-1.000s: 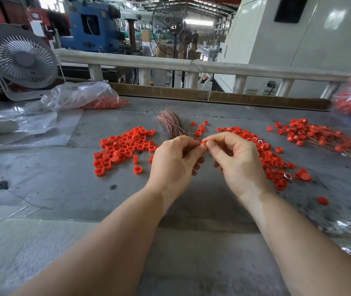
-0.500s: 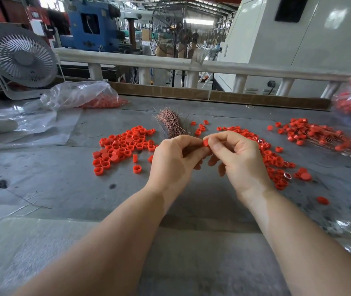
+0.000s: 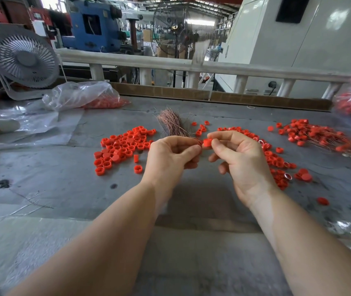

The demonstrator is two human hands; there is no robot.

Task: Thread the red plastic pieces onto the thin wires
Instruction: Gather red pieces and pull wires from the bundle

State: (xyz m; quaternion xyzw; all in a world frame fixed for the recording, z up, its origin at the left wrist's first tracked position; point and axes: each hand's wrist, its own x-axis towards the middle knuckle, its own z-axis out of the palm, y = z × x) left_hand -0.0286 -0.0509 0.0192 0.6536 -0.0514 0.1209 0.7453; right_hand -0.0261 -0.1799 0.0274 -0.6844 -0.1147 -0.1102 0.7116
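The red piece (image 3: 207, 142) is small, light and stiff, so it is best held by its round sides, while the thin wire (image 3: 196, 139) is soft, bends easily and should be taken close to its tip. Above the table (image 3: 63, 189), the right hand (image 3: 240, 159) pinches the red piece between thumb and forefinger, the other fingers loosely curled. The left hand (image 3: 170, 154) has its grip pressed together on the wire just beside the piece, and the wire bundle (image 3: 171, 124) lies behind, between the piles of red pieces (image 3: 123, 146).

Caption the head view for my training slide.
Right hand pinches a red piece beside the left hand holding wires.
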